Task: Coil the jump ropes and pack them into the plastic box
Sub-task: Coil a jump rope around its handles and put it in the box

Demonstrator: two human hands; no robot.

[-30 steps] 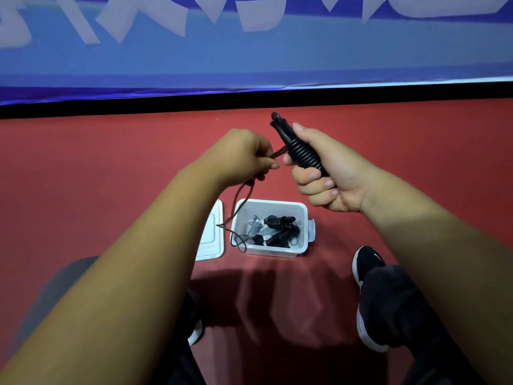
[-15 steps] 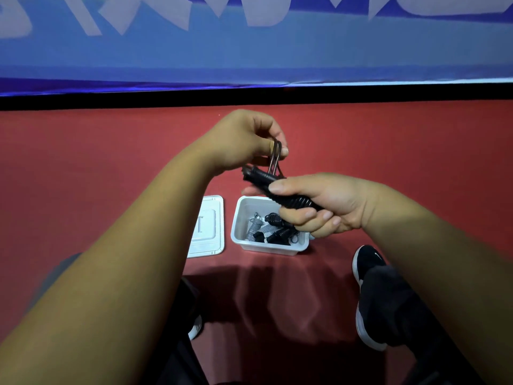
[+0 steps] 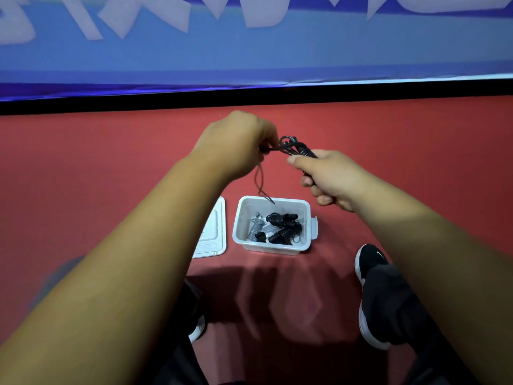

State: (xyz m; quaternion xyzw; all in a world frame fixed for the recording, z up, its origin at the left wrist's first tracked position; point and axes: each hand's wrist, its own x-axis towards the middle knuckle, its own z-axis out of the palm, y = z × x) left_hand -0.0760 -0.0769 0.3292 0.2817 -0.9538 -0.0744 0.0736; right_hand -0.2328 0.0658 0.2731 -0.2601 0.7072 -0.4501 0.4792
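My right hand (image 3: 330,177) grips the black handles of a jump rope (image 3: 301,150), with cord wound around them. My left hand (image 3: 238,143) pinches the thin dark cord (image 3: 259,182) just left of the handles; a loose loop of it hangs down toward the box. The white plastic box (image 3: 305,226) sits open on the red floor below my hands. Inside it lie coiled jump ropes (image 3: 280,227), black ones and a grey one.
The box's white lid (image 3: 212,232) lies flat on the floor left of the box. My black shoes (image 3: 369,262) stand on either side near the bottom. A blue banner with a black base (image 3: 249,93) runs across the far edge of the red floor.
My right hand has swung the handles up and to the right. My left hand has pulled the cord leftward, and a loop now dangles over the box.
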